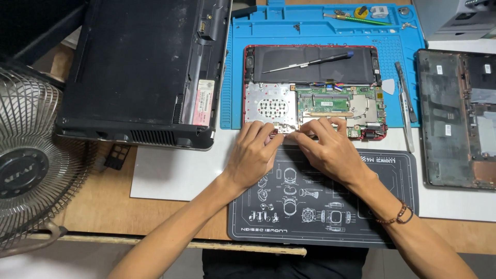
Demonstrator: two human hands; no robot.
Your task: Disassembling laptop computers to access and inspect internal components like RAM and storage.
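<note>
A small red laptop (247,88) lies opened up on a blue work mat (310,28), its battery, metal drive cover and green circuit board exposed. A thin screwdriver (310,63) rests across the black battery. My left hand (253,155) and my right hand (330,147) meet at the laptop's near edge, fingertips pinching at a small part by the board's front rim. What sits between the fingers is too small to tell. A bead bracelet is on my right wrist.
A large black laptop (139,67) lies upside down at the left. A bare laptop bottom shell (454,119) lies at the right. A dark mat with white drawings (289,227) sits under my forearms. A fan grille (31,160) stands far left. Tweezers and a pry tool (405,103) lie beside the red laptop.
</note>
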